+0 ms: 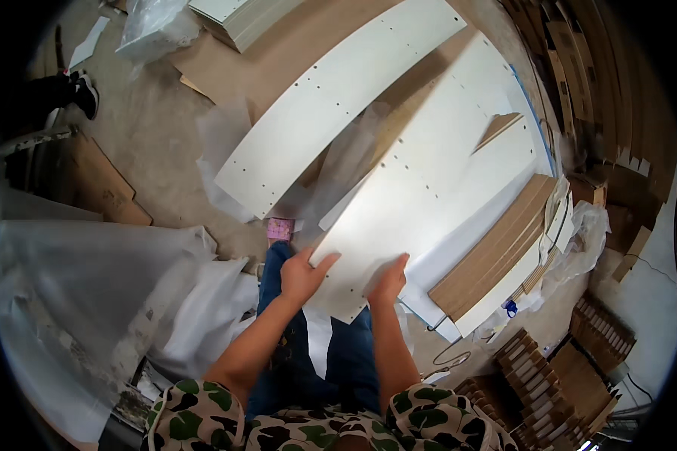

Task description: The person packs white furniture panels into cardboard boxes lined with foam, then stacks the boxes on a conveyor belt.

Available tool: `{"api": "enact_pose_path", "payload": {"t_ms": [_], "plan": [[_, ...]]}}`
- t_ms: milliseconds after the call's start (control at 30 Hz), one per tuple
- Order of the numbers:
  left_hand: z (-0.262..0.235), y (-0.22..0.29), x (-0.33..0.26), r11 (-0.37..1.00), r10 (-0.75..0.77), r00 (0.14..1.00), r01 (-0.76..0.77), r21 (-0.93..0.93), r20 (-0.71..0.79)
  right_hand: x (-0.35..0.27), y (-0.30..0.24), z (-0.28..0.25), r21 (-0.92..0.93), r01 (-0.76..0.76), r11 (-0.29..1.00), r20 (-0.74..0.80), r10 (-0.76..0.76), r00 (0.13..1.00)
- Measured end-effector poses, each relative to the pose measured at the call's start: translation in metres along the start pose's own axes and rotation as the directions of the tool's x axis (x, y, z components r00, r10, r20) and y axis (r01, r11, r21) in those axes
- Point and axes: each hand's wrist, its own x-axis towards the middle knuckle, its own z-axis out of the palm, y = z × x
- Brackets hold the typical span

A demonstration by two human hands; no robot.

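The person's left hand (302, 274) and right hand (390, 283) both grip the near end of a long white panel (429, 188) dotted with small drilled holes, fingers spread on its upper face. The panel slants away above the blue-trousered legs (346, 361) toward the upper right. Just right of it lies a stack of brown-edged boards (496, 252), with wooden slats (538, 383) nearer the lower right. To the left, clear plastic sheeting (90, 278) covers the floor (150, 128). Farther off, a second white panel (331, 98) rests on flat cardboard (293, 45). Another person's black shoe (86, 94) shows at the far left.
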Motion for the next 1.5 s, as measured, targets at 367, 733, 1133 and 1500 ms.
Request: {"api": "enact_pose_path", "payload": {"t_ms": [367, 733, 1133, 1500], "plan": [[0.096, -0.033, -0.021, 0.928, 0.252, 0.966, -0.26, 0.268, 0.062, 0.065, 0.045, -0.103, -0.159, -0.125, 0.979, -0.001, 0.127, 0.992], [0.138, -0.075, -0.045, 0.819, 0.214, 0.976, -0.194, 0.54, 0.027, 0.139, 0.055, -0.119, -0.221, -0.276, 0.935, 0.373, 0.343, 0.862], [0.101, 0.042, -0.068, 0.919, -0.08, 0.981, 0.004, 0.395, 0.176, 0.048, 0.01, -0.157, -0.068, -0.096, 0.993, 0.354, 0.114, 0.928], [-0.096, 0.132, -0.318, 0.753, 0.277, 0.961, -0.223, 0.619, 0.009, 0.085, -0.111, -0.163, 0.343, -0.434, 0.833, 0.614, 0.151, 0.775]]}}
